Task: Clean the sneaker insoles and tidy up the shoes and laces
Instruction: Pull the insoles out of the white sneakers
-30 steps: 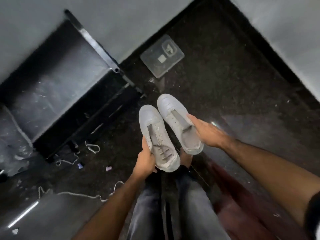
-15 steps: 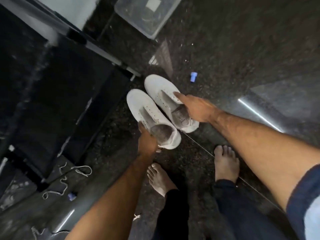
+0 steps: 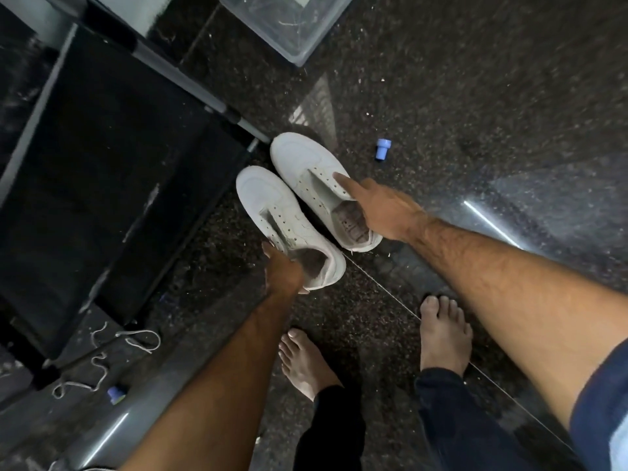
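Observation:
Two white laceless sneakers lie side by side low over the dark speckled floor, toes pointing away from me. My left hand (image 3: 283,271) grips the heel collar of the left sneaker (image 3: 272,205). My right hand (image 3: 377,207) holds the right sneaker (image 3: 306,161) at its collar, index finger stretched along the eyelets. The right shoe's worn grey insole (image 3: 350,226) shows inside. A loose white lace (image 3: 136,339) lies on the floor at lower left. Whether the soles touch the floor I cannot tell.
A black bench or cot (image 3: 102,185) with a metal frame fills the left. A clear plastic box (image 3: 289,22) sits at the top. A small blue cap (image 3: 383,149) lies right of the shoes, another blue piece (image 3: 116,394) by the lace. My bare feet (image 3: 441,334) stand below.
I have bent down and lowered both sneakers from waist height toward the floor beside the bench corner. Both hands have kept their hold on the shoes.

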### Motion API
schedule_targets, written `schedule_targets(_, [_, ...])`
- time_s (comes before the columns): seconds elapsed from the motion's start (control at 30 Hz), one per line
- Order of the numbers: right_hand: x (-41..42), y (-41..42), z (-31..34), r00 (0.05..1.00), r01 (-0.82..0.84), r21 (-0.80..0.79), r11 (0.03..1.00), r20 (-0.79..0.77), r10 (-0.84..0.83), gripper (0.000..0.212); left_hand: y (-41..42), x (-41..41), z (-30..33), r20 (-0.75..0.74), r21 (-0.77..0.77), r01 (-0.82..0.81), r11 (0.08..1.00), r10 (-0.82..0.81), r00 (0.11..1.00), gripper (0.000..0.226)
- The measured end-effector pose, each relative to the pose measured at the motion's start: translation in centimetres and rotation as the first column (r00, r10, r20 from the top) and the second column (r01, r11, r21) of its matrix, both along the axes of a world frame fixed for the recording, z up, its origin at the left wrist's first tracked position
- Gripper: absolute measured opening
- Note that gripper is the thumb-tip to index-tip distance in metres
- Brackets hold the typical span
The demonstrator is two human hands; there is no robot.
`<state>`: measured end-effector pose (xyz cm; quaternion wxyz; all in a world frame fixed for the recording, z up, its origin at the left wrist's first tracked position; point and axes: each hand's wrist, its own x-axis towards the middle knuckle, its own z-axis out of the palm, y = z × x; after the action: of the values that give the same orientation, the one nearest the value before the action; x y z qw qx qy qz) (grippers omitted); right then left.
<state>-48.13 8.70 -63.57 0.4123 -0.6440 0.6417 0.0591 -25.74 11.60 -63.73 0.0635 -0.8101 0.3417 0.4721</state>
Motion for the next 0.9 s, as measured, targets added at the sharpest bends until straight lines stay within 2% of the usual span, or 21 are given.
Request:
schedule_targets(0.13, [-0.3, 0.5, -0.4, 1.0, 0.018, 0.018, 1.0, -0.009, -0.017, 0.091, 0.4, 0.0, -0.7, -0.012, -0.013, 0.032, 0.999, -0.032, 0.999, 0.073])
schedule_targets(0.37, [-0.5, 0.8, -0.9, 1.0, -0.019, 0.012, 1.0, -0.01, 0.019, 0.087, 1.1, -0.4, 0.4, -0.027, -0.015, 0.148, 0.989, -0.148, 0.989, 0.077])
schedule_targets(0.47, [-0.8, 0.9, -1.0, 1.0, 0.002, 0.026, 1.0, 0.013, -0.002, 0.076, 1.5, 0.0, 1.0, 0.07, 0.016, 0.338, 0.941, -0.338, 0.939, 0.075])
schedule_targets(0.53, [-0.9, 1.1, 0.0, 1.0, 0.017, 0.066, 0.998, 0.011, -0.018, 0.072, 1.7, 0.3, 2.3, 0.159, 0.03, 0.542, 0.84, -0.539, 0.827, 0.076])
schedule_targets(0.63, [-1.0, 1.7, 3.7, 0.998, -0.047, 0.059, 0.997, -0.036, 0.049, 0.075, 2.3, 0.6, 5.7, 0.256, 0.013, 0.749, 0.662, -0.727, 0.638, 0.074])
schedule_targets(0.7, [-1.1, 1.8, 7.6, 0.993, -0.089, 0.003, 0.996, -0.071, 0.089, 0.076, 2.8, 0.6, 9.1, 0.297, 0.002, 0.806, 0.592, -0.77, 0.565, 0.074])
schedule_targets(0.8, [-0.7, 1.6, 14.7, 0.964, -0.235, -0.099, 0.967, -0.151, 0.219, 0.079, 3.3, 0.3, 16.1, 0.347, -0.058, 0.817, 0.574, -0.756, 0.555, 0.076])
schedule_targets(0.9, [0.0, 1.2, 23.1, 0.921, -0.365, -0.177, 0.914, -0.212, 0.327, 0.084, 3.3, 0.2, 24.4, 0.354, -0.051, 0.825, 0.563, -0.762, 0.542, 0.079])
